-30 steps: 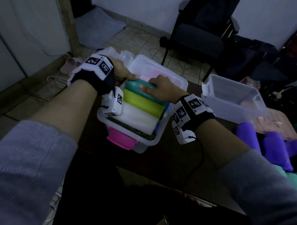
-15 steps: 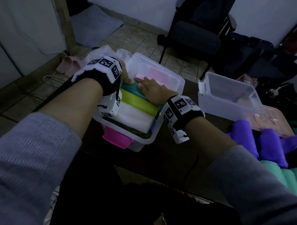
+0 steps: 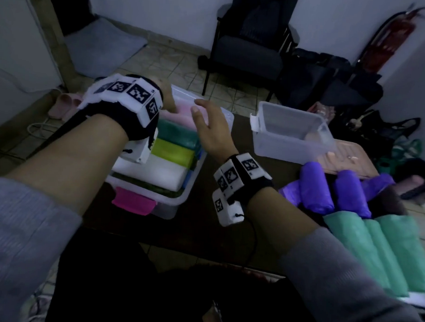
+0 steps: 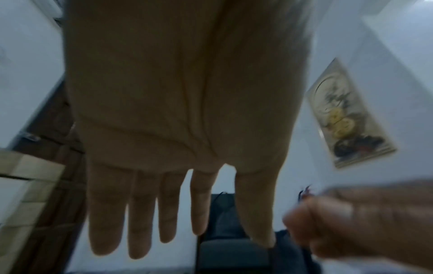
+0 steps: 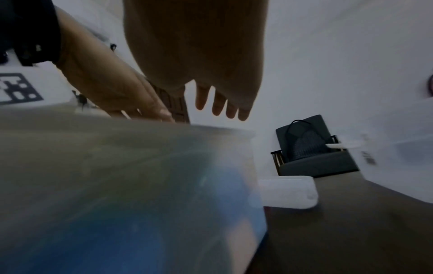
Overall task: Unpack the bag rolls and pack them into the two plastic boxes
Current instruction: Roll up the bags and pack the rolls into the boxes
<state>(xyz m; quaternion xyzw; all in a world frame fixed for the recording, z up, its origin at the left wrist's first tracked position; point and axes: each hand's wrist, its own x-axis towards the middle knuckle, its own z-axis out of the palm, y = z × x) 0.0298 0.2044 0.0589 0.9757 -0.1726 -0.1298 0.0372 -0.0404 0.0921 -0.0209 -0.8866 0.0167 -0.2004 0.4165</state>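
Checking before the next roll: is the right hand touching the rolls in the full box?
Apart. The head view shows the right hand open, lifted above the rolls.

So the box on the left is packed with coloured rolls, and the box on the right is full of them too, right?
Not quite. The left box is packed with coloured rolls, but the head view shows the right box holding none of them: the purple rolls lie outside it.

Left hand [image 3: 166, 99] mostly hidden behind its wrist band over the packed box [image 3: 180, 198]; green rolls [image 3: 385, 248] cut off right of it.
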